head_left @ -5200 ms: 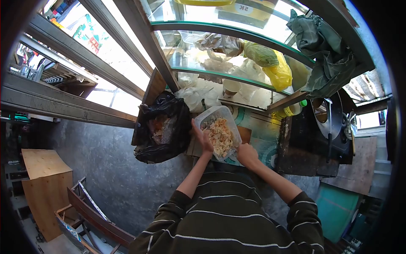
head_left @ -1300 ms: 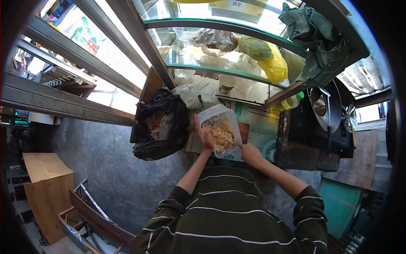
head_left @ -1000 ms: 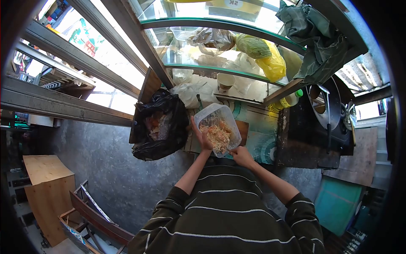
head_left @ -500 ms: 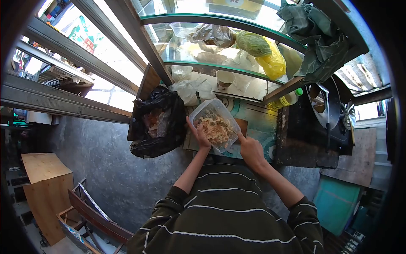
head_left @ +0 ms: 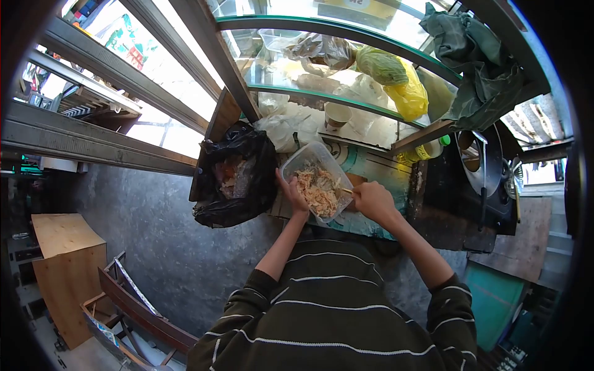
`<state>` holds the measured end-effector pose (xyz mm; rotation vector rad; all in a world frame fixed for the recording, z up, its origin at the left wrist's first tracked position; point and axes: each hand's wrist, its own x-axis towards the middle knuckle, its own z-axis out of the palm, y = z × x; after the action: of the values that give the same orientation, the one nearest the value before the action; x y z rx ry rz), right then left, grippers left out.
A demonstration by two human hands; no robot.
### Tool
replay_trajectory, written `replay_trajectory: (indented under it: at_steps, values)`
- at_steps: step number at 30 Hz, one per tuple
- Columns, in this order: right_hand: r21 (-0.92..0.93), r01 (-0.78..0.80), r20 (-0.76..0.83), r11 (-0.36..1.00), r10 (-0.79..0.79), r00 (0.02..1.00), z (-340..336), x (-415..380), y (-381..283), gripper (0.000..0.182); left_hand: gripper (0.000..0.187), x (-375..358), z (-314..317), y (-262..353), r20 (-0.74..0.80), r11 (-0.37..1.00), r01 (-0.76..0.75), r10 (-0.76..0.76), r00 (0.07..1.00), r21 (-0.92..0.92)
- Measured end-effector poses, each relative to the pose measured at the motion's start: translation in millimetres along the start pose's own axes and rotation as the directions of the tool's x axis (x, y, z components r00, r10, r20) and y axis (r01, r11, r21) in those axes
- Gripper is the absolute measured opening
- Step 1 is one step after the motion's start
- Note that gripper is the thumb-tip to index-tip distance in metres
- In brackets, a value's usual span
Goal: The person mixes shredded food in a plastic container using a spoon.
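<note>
A clear plastic container [head_left: 315, 154] of shredded, pale orange-brown food [head_left: 317, 193] is tilted over the counter in front of me. My left hand [head_left: 294, 196] grips its left side, with the palm against the wall and the fingers partly hidden. In my right hand [head_left: 374, 203], at the container's right rim, is a spoon with a thin yellowish handle [head_left: 346, 190]. The spoon's far end is down among the food and hard to make out. Left of the container, a black plastic bag [head_left: 238, 210] lines a box with scraps inside.
Behind the counter [head_left: 371, 164] stands a glass-shelved case with a paper cup [head_left: 338, 115] and a yellow bag [head_left: 408, 93]. A bottle with a green cap [head_left: 427, 150] lies near the black stove [head_left: 495, 204] on the right. A wooden bench [head_left: 139, 303] stands lower left.
My right hand has moved slightly up and right, and the spoon's handle now shows over the rim. The food has been shifted about. My left hand keeps its hold; the whole view has shifted slightly.
</note>
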<state>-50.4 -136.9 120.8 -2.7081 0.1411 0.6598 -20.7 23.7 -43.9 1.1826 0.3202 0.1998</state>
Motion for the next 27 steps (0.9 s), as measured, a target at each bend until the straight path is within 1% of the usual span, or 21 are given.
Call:
replay_trajectory:
  at_steps: [1,2,4,6,7,8,9,11,12,14,15,17,18,19,20,21,22,23,24,26,27]
  values:
    - [0.022,0.008,0.005,1.0,-0.008,1.0,-4,-5,-1,0.018,0.062,4,3,0,-0.013,0.999,-0.005,0.005,1.0,0.041]
    - [-0.056,0.005,0.041,0.998,-0.003,0.999,9,-9,0,0.018,0.062,6,5,1,-0.014,0.999,-0.015,0.016,1.0,0.032]
    - [-0.16,-0.004,0.074,0.987,0.016,0.997,43,-12,3,0.017,0.063,3,7,4,0.016,0.982,-0.074,0.072,0.997,0.172]
    - [-0.19,0.0,0.069,0.982,0.013,0.998,63,-3,0,0.016,0.063,2,1,-9,-0.003,0.985,-0.077,0.078,0.997,0.154]
    - [-0.184,0.007,0.034,0.983,0.0,0.999,72,0,-3,0.015,0.063,1,-5,-17,-0.019,0.986,-0.063,0.067,0.998,0.152]
    - [-0.176,0.007,-0.003,0.984,-0.008,1.0,75,2,-7,0.014,0.064,1,-3,-13,-0.006,0.984,-0.096,0.098,0.995,0.152]
    - [-0.173,0.0,-0.01,0.985,-0.002,1.0,76,6,-8,0.014,0.064,2,-1,-11,0.004,0.984,-0.098,0.099,0.995,0.15]
    - [-0.209,0.033,0.01,0.977,-0.031,0.999,73,16,-10,0.014,0.065,1,1,-3,-0.057,0.99,-0.006,0.014,0.998,0.14]
    - [-0.206,0.03,0.01,0.978,-0.029,1.0,56,14,-17,0.014,0.065,0,4,-1,-0.054,0.99,-0.005,0.012,0.998,0.143]
    - [-0.232,0.071,-0.01,0.97,-0.075,0.997,22,1,-29,0.015,0.067,-1,9,2,0.025,0.961,-0.143,0.141,0.99,0.236]
    - [-0.233,0.074,-0.006,0.97,-0.078,0.997,18,-1,-31,0.015,0.067,0,11,2,0.02,0.961,-0.14,0.14,0.99,0.237]
    - [-0.297,0.021,-0.187,0.955,-0.08,0.979,13,-5,-32,0.015,0.07,2,17,3,0.001,0.931,-0.082,0.088,0.996,0.357]
    - [-0.296,0.017,-0.19,0.955,-0.076,0.979,18,-1,-29,0.015,0.074,3,20,4,0.003,0.914,-0.104,0.112,0.994,0.392]
    - [-0.355,0.023,-0.224,0.935,-0.109,0.968,31,8,-22,0.015,0.074,1,23,4,0.008,0.915,-0.107,0.112,0.994,0.39]
    - [-0.411,0.029,-0.252,0.911,-0.144,0.957,45,16,-15,0.016,0.075,-5,31,18,0.036,0.884,-0.119,0.116,0.993,0.452]
    - [-0.408,0.026,-0.253,0.913,-0.14,0.957,61,22,-6,0.016,0.076,-9,35,26,0.064,0.849,-0.133,0.117,0.991,0.512]
    - [-0.455,0.065,-0.227,0.888,-0.186,0.956,79,25,3,0.015,0.076,-9,36,26,0.066,0.847,-0.132,0.115,0.991,0.514]
    - [-0.503,0.103,-0.198,0.858,-0.23,0.953,89,23,10,0.014,0.077,-9,38,25,0.09,0.858,-0.199,0.178,0.98,0.474]
    - [-0.505,0.102,-0.195,0.857,-0.229,0.954,93,16,13,0.014,0.078,-9,40,25,0.108,0.864,-0.263,0.24,0.965,0.429]
    - [-0.536,0.159,-0.104,0.829,-0.252,0.962,98,4,17,0.014,0.079,-13,40,26,0.116,0.873,-0.259,0.232,0.966,0.414]
    - [-0.534,0.166,-0.098,0.829,-0.256,0.962,98,1,20,0.014,0.08,-15,38,27,0.128,0.878,-0.256,0.223,0.967,0.405]
